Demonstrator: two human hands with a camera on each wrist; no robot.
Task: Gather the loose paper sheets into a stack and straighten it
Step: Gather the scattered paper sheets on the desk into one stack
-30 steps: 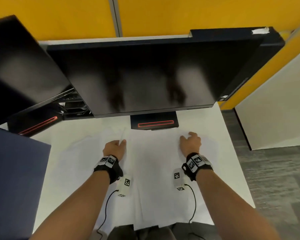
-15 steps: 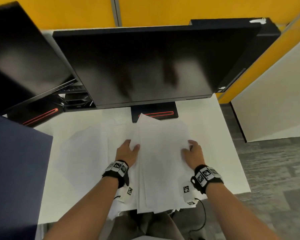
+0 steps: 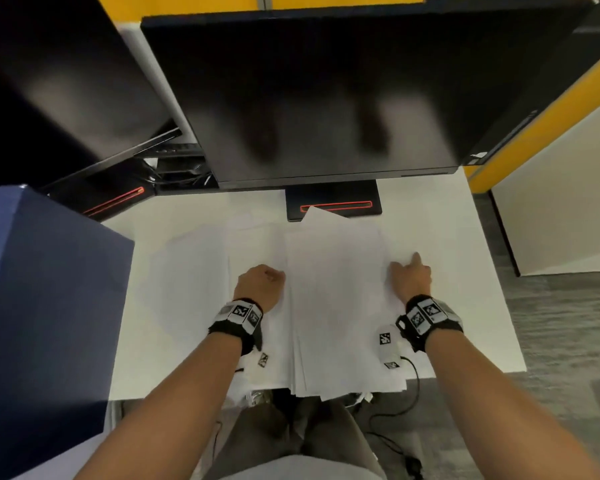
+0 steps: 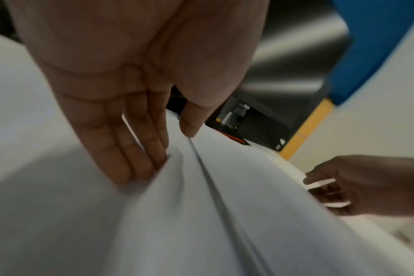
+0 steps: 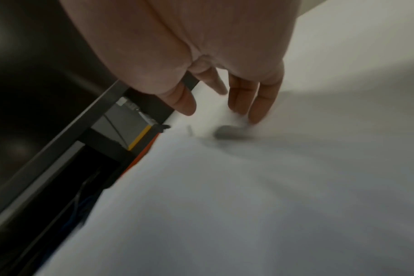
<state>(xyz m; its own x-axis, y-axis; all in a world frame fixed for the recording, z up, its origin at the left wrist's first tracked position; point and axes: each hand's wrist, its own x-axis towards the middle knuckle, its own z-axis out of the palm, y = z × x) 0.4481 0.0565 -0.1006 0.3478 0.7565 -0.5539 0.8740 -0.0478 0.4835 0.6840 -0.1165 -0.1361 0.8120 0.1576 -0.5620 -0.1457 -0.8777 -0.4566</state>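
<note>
Paper sheets (image 3: 336,299) lie gathered in a rough stack at the middle of the white desk (image 3: 465,271), the near edge fanned unevenly and overhanging the desk's front, above the person's lap. At the stack's left edge the left hand (image 3: 258,285) has its fingers (image 4: 121,149) laid straight against the paper's side and the thumb set on top, so the edge is pinched between them. At the right edge the right hand (image 3: 411,277) rests with fingers (image 5: 260,100) loosely extended, tips touching the paper, gripping nothing. More sheets (image 3: 187,271) lie flat to the left, beside a blue box (image 3: 42,306). Farther back, one skewed corner of the stack overlaps the monitor's stand (image 3: 333,202), below the dark monitor (image 3: 326,91).
</note>
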